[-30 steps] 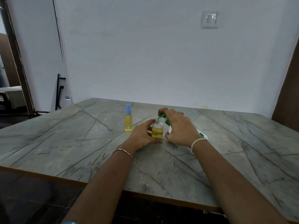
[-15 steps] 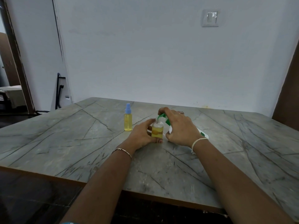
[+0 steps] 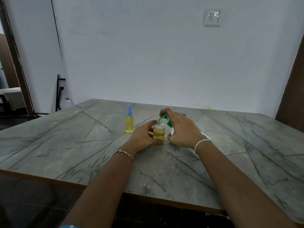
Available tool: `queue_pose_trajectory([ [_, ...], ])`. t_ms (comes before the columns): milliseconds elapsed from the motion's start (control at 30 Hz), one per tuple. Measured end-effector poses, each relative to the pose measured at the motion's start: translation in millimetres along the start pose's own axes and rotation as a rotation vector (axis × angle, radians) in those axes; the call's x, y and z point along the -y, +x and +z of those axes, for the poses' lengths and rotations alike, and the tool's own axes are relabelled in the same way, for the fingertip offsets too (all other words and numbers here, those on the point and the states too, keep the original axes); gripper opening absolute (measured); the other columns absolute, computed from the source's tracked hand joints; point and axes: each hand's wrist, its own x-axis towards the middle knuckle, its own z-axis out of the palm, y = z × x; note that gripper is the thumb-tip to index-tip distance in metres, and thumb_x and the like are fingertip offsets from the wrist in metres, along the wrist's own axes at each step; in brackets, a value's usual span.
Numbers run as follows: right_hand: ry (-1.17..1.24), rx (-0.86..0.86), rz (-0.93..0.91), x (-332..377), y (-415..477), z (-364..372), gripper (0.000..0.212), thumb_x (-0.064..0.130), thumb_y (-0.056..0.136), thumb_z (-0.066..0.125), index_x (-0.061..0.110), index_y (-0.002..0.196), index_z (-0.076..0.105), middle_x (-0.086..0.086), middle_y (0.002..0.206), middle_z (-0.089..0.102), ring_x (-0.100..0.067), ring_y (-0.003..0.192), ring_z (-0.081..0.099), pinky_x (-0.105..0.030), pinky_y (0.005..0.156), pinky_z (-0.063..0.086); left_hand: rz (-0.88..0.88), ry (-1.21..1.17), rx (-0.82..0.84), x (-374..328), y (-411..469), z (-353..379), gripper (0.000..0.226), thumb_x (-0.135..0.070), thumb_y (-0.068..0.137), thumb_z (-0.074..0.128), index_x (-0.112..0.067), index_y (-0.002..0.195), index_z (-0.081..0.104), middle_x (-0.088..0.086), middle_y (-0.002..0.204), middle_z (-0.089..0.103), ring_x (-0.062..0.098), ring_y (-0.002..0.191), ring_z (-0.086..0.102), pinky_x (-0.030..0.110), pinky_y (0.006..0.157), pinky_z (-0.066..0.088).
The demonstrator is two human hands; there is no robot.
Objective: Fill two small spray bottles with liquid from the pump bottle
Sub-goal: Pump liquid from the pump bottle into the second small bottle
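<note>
Two bare forearms reach from the near edge across a grey veined table [image 3: 69,150], the left wrist with a thin bracelet [image 3: 123,153], the right with a pale band [image 3: 201,143]. The left hand [image 3: 143,137] is curled around an uncapped small bottle [image 3: 158,132] standing on the table, thumb at its base and fingers behind it; it is partly filled with yellow liquid. The right hand [image 3: 182,129] is closed over the pump bottle [image 3: 170,129], tilted, its white body mostly hidden, with a finger on top of the green pump head [image 3: 163,118], whose spout meets the open neck. Further left, apart from the hands, a capped spray bottle [image 3: 129,120] stands upright, full of yellow liquid. Beyond, a wall carries a switch [image 3: 212,18].
</note>
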Motion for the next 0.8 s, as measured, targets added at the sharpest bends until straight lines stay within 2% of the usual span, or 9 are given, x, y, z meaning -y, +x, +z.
queue_pose_trajectory([
  [233, 0.003, -0.021, 0.015, 5.3, 1.4, 0.2, 0.063, 0.022, 0.07, 0.068, 0.033, 0.12, 0.031, 0.002, 0.12, 0.058, -0.024, 0.1, 0.056, -0.05, 0.089, 0.049, -0.008, 0.012, 0.0, 0.4, 0.4, -0.2, 0.098, -0.025, 0.066, 0.087, -0.023, 0.147, 0.033, 0.003, 0.126, 0.06, 0.019, 0.103, 0.063, 0.032, 0.093, 0.052],
  [467, -0.018, 0.021, 0.001, 1.2, 0.4, -1.5, 0.073, 0.022, 0.07, 0.071, 0.041, 0.124, 0.024, 0.001, 0.123, 0.056, -0.023, 0.101, 0.055, -0.048, 0.089, 0.052, -0.003, 0.008, 0.001, 0.5, 0.1, -0.6, 0.099, -0.024, 0.066, 0.087, -0.024, 0.147, 0.032, 0.004, 0.127, 0.059, 0.019, 0.103, 0.063, 0.032, 0.094, 0.052],
  [667, -0.053, -0.004, 0.002, 1.8, 0.0, 0.3, 0.07, 0.02, 0.072, 0.069, 0.04, 0.124, 0.025, 0.001, 0.121, 0.057, -0.025, 0.102, 0.056, -0.049, 0.09, 0.05, -0.001, 0.006, 0.002, 0.8, 0.0, -0.3, 0.098, -0.024, 0.065, 0.087, -0.024, 0.147, 0.033, 0.003, 0.125, 0.06, 0.018, 0.101, 0.064, 0.029, 0.091, 0.052],
  [800, -0.054, -0.029, 0.02, 7.6, 1.9, 0.1, 0.063, 0.022, 0.072, 0.066, 0.033, 0.124, 0.032, 0.0, 0.12, 0.058, -0.026, 0.103, 0.056, -0.051, 0.091, 0.047, 0.004, -0.005, 0.004, 2.3, 0.3, -0.9, 0.098, -0.023, 0.065, 0.088, -0.024, 0.146, 0.034, 0.0, 0.119, 0.061, 0.014, 0.095, 0.064, 0.022, 0.083, 0.051],
])
